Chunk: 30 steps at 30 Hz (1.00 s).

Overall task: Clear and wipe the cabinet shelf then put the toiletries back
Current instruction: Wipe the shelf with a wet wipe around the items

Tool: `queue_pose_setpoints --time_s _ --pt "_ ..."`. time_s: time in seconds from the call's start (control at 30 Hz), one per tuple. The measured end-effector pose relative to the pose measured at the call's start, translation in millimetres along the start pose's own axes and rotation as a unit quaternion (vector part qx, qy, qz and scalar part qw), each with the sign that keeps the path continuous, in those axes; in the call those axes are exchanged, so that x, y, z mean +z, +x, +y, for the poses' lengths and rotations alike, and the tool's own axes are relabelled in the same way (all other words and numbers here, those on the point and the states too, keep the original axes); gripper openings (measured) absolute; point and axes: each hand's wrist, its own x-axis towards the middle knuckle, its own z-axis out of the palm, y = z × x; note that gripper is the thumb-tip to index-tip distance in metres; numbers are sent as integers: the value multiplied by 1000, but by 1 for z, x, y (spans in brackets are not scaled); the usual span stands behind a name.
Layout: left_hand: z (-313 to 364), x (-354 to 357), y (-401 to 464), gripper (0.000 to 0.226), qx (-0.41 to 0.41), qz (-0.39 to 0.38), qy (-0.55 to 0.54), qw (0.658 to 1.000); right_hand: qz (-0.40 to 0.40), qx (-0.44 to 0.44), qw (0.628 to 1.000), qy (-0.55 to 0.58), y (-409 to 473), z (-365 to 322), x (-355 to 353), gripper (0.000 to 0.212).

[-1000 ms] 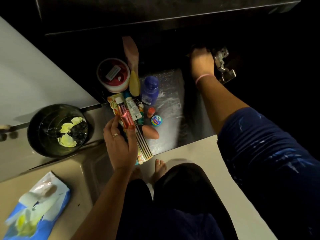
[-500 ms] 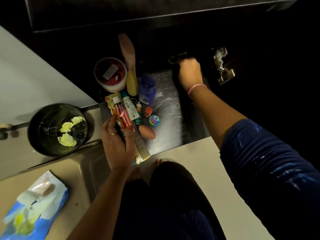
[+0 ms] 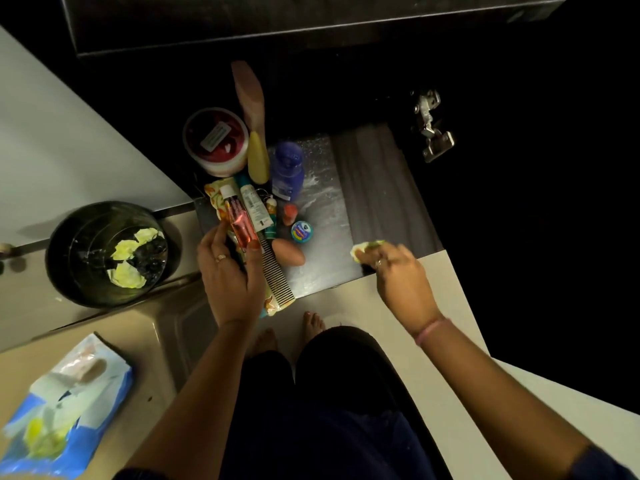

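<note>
Toiletries crowd the left half of the dark cabinet shelf (image 3: pixel 374 188): a red jar (image 3: pixel 216 142), a blue bottle (image 3: pixel 289 169), a small blue tin (image 3: pixel 302 232), a comb (image 3: pixel 277 275) and several tubes. My left hand (image 3: pixel 230 275) grips a pink bottle (image 3: pixel 239 220) at the front of this group. My right hand (image 3: pixel 398 275) pinches a crumpled yellowish wipe (image 3: pixel 363 249) at the shelf's front right edge. The shelf's middle looks wet and streaked.
A black bin (image 3: pixel 110 252) holding used wipes stands at the left on the floor. A blue wipe packet (image 3: pixel 65 407) lies at the lower left. An open cabinet door (image 3: pixel 69 157) sits left, a hinge (image 3: pixel 431 128) at the right. My bare feet (image 3: pixel 311 322) are below the shelf.
My right hand has drawn back from the dark rear right of the shelf to its front edge, with the wipe now visible. My left hand stays on the pink bottle.
</note>
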Motion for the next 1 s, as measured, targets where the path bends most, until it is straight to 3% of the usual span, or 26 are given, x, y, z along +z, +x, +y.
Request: queue_pose_setpoints --time_s 0.17,0.27,0.33,0.43,0.57,0.63,0.8,1.0 --pt "-1 -1 0 60 6 2 -2 1000 -96 21 994 -49 -33 6 -14 41" --pt "-1 -1 0 59 15 4 -4 1000 -3 38 999 1 -3 8 -57 25" --pt "-2 -1 0 58 11 4 -4 1000 65 46 997 15 38 10 -84 26" --pt "-1 -1 -1 59 8 0 -9 1000 108 47 993 -4 115 13 -98 27" --pt "-2 -1 -1 59 9 3 -8 1000 31 79 992 -89 196 8 -78 30" --pt "-1 -1 -2 60 3 4 -14 1000 -3 105 991 -80 208 5 -58 32" --pt "-2 -1 -1 58 14 5 -11 1000 31 133 983 125 150 16 -10 29" --pt "-2 -2 0 58 14 1 -9 1000 -45 11 998 52 -29 23 -7 41"
